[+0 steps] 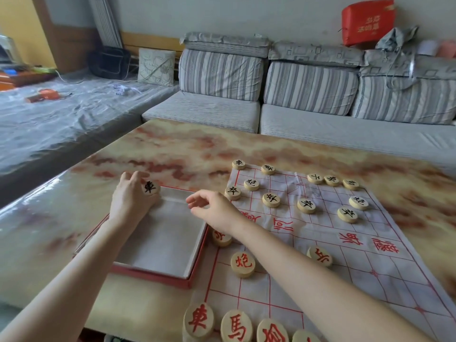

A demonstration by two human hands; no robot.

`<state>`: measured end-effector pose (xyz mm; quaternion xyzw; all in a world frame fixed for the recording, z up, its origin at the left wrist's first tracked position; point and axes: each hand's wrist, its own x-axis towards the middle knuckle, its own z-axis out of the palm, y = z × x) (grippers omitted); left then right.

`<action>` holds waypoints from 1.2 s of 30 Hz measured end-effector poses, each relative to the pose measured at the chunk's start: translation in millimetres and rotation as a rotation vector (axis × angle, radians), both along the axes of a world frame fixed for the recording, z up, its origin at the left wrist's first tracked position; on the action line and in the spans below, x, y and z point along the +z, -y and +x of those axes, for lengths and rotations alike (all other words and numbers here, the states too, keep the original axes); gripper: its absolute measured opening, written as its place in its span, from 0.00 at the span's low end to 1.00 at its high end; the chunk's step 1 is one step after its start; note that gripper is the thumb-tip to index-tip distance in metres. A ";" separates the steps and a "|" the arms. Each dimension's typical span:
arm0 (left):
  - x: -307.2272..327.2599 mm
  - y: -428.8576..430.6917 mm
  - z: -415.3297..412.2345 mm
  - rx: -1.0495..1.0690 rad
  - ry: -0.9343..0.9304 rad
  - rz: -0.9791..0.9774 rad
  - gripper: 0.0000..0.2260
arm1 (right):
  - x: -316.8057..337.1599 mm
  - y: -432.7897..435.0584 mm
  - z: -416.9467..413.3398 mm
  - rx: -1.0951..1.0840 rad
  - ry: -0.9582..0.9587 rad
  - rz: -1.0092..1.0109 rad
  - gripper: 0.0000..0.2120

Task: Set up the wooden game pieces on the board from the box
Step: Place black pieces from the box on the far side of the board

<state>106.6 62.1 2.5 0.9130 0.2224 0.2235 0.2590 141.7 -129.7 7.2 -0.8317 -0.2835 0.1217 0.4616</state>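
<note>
While the left hand [130, 201] pinched the black-lettered piece [151, 187] over the box's [158, 274] far left corner, the right hand [214, 209], fingers loose and empty, hung nearer the board [370, 257].

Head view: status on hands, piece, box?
Left hand grips black-lettered piece at far corner of box. Right hand open, holds nothing. Right forearm crosses board.

Person, two arms in view.
- Left hand [133, 201]: bare.
- Left forearm [74, 267]: bare from the wrist to the lower left frame edge.
- Right hand [217, 211]: bare.
- Right forearm [308, 275]: bare from the wrist to the bottom frame edge.
- Fingernails: too blurred to tell.
</note>
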 end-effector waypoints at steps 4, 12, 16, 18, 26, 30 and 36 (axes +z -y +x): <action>18.3 -6.9 -11.1 0.049 0.186 -0.174 0.22 | -0.1 -35.9 4.2 0.045 0.024 -0.034 0.17; 17.7 -39.7 -18.3 -0.001 0.173 -0.203 0.24 | -14.5 -99.2 10.5 0.209 0.124 -0.418 0.32; 14.9 -41.0 -21.2 0.000 0.187 -0.217 0.23 | -25.7 -115.7 20.3 0.264 0.441 -0.549 0.27; 13.1 -40.1 -22.9 -0.009 0.192 -0.215 0.22 | -30.9 -118.6 24.4 0.207 0.554 -0.550 0.21; 4.2 -34.3 -24.1 -0.014 0.155 -0.225 0.22 | -19.3 -92.5 20.3 0.242 0.584 -0.480 0.11; 2.4 -25.8 -25.7 -0.032 0.155 -0.250 0.21 | -13.5 -70.5 17.7 0.141 0.344 -0.414 0.14; 4.0 -13.2 -27.2 -0.071 0.153 -0.264 0.21 | -18.2 -49.8 22.0 0.098 0.266 -0.480 0.14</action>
